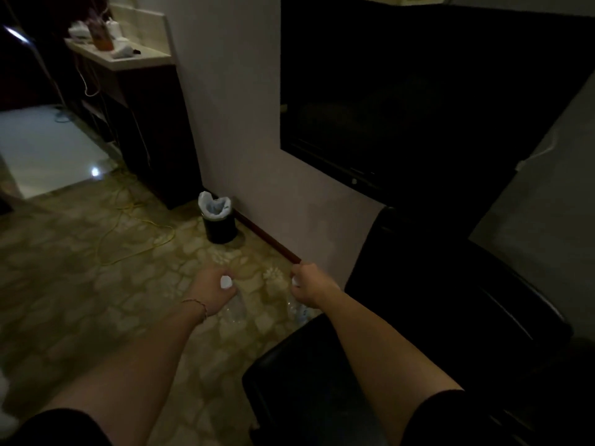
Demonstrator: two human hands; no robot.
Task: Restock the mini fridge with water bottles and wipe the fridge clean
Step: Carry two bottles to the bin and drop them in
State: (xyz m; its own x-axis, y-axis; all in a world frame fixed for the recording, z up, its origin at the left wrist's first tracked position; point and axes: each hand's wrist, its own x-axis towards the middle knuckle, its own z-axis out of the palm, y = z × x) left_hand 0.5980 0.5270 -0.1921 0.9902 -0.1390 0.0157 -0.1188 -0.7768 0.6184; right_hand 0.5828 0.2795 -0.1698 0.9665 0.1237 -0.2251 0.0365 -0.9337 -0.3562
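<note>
Dim room, and much of it is lost in shadow: the big black mass to the right of the right hand (307, 286) gives no detail at all, so whether any of it is the mini fridge cannot be told, and the dark screen (418, 101) on the wall above it is only a black slab. Both arms reach down toward the patterned floor (80, 300). The left hand (211, 289) is curled round the neck of a clear water bottle (236, 309) with a white cap, the body hanging below the fingers and faint against the floor. The right hand grips a second bottle (297, 309) by its top; only a sliver of its white cap shows at the knuckles, and its lower part is cut off behind a dark padded edge (289, 365) just under the right forearm. The two bottles are near each other, apart, one under each hand. Whether they hold water is too murky to say. Beyond the left hand, against the wall, stands a small black waste bin (220, 228) lined with a white bag; what lies inside is out of sight. A yellow cable (141, 239) snakes over the floor left of the bin. Far off up left, a pale bench (141, 57) carries blurred white items and something orange.
</note>
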